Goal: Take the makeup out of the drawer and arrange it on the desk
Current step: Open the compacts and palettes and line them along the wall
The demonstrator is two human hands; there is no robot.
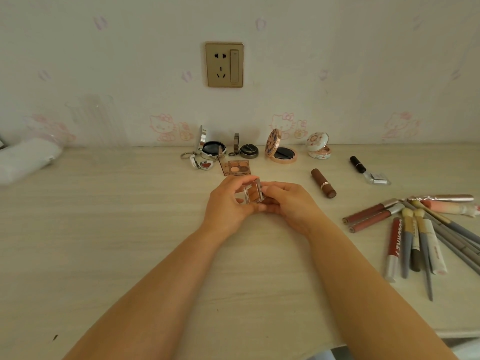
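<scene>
Both hands (250,201) grip small clear palette (251,194), lid ajar, brown pan inside.

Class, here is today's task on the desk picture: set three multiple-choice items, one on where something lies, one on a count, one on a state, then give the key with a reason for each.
1. Where does the brown lipstick lie?
A. right of the hands
B. left of the hands
C. on the wall socket

2. How many open round compacts stand along the wall?
A. one
B. four
C. seven

3. What are the two hands doing?
A. resting flat on the desk
B. both holding a small clear case
C. hanging out of view

Key: 1 A, it lies right of the right hand. 2 B, four stand with lids up. 3 B, left hand and right hand grip the small clear case.
</scene>
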